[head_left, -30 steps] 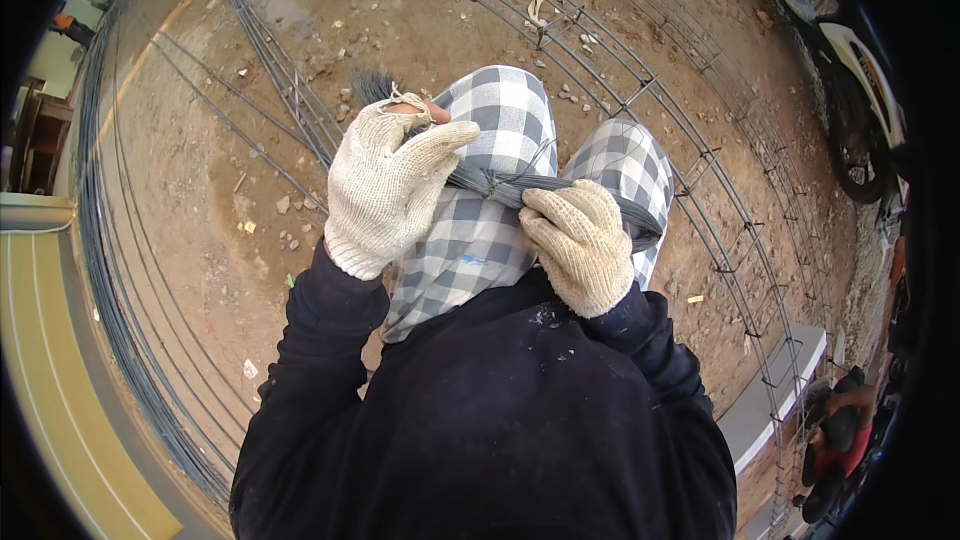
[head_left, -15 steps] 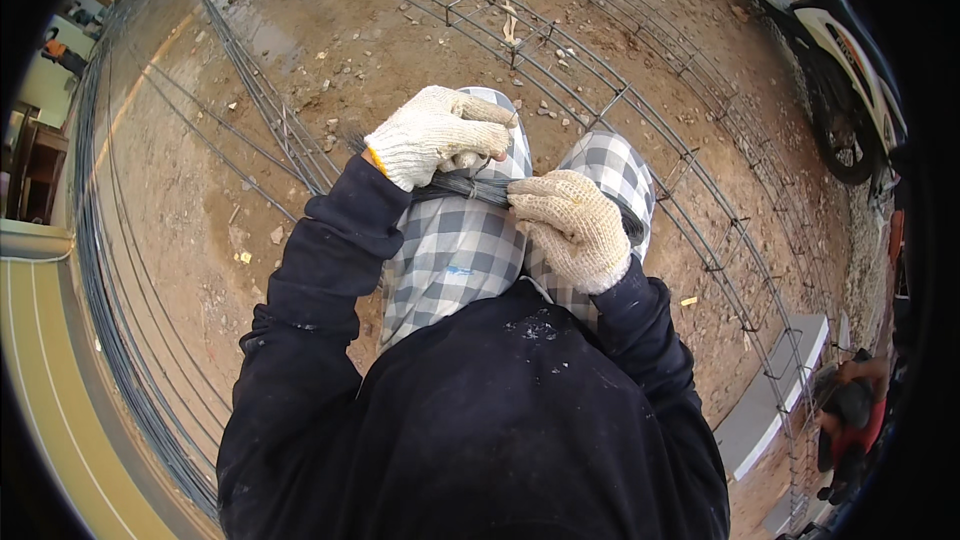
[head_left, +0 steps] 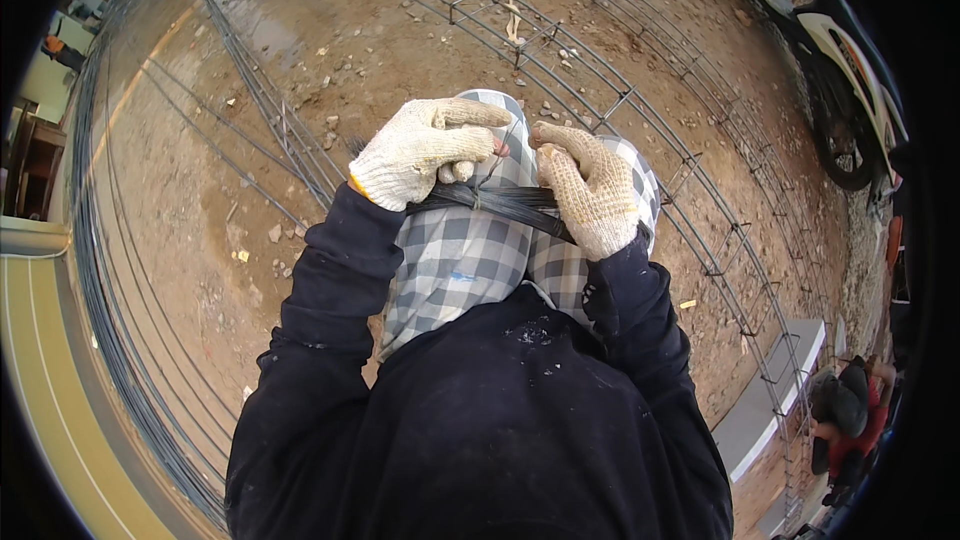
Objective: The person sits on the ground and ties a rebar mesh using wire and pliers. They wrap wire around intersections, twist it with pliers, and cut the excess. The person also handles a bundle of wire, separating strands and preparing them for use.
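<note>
A bundle of thin dark tie wire (head_left: 515, 202) lies across my checked trouser legs, with a strand bound around its middle. My left hand (head_left: 425, 152), in a cream knitted glove, is above the bundle's left part. Its thumb and fingers pinch a thin wire strand (head_left: 488, 176) that rises from the binding. To the right, my right hand (head_left: 592, 185), gloved alike, is over the bundle with thumb and fingertips pressed together near the strand's upper end. Whatever those fingertips hold is too small to make out.
Long rebar cages (head_left: 620, 105) curve across the dirt beyond my knees and down the right. Loose steel rods (head_left: 110, 340) lie at left. A motorcycle (head_left: 840, 90) stands at far right, above a grey block (head_left: 770, 400) and a crouching person in red (head_left: 855, 420).
My right hand has come off the wire bundle and moved up, closer to my left fingertips. My left hand has shifted slightly down and left, still pinching.
</note>
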{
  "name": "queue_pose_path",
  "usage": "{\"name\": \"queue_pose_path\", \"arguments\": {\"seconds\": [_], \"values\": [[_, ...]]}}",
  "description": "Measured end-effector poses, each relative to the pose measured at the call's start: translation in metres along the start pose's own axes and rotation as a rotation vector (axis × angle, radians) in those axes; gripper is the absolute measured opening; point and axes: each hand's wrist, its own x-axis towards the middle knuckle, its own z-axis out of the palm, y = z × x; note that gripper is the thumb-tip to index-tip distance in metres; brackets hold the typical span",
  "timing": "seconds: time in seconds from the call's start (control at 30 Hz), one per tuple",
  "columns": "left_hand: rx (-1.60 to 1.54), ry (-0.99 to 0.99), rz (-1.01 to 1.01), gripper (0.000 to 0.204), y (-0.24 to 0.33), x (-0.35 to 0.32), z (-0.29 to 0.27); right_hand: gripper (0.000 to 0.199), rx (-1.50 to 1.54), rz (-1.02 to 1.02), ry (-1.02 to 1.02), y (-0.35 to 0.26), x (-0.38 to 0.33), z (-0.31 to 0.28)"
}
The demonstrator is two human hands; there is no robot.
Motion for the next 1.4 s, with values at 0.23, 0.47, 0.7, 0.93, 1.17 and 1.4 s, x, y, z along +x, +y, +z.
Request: {"name": "queue_pose_path", "arguments": {"seconds": [0.23, 0.47, 0.7, 0.93, 1.17, 1.4], "values": [[0.098, -0.014, 0.079, 0.039, -0.004, 0.0, 0.003, 0.026, 0.059, 0.002, -0.06, 0.002, 0.021, 0.018], [0.143, 0.054, 0.024, 0.031, -0.005, 0.004, 0.007, 0.028, 0.114, 0.092, -0.045, 0.005, 0.018, 0.019], [-0.016, 0.127, 0.041, 0.023, -0.011, 0.006, 0.002, 0.025, 0.153, 0.177, -0.072, 0.001, 0.014, 0.012], [-0.097, 0.079, 0.034, 0.026, -0.013, 0.006, -0.004, 0.023, 0.34, 0.125, -0.064, -0.005, 0.017, 0.017], [-0.129, 0.054, 0.029, 0.03, -0.015, 0.005, -0.007, 0.022, 0.258, 0.223, -0.235, 0.005, 0.022, 0.008], [-0.157, 0.006, 0.045, 0.028, -0.018, 0.005, -0.009, 0.021, 0.314, 0.297, -0.242, 0.01, 0.023, 0.011]]}}
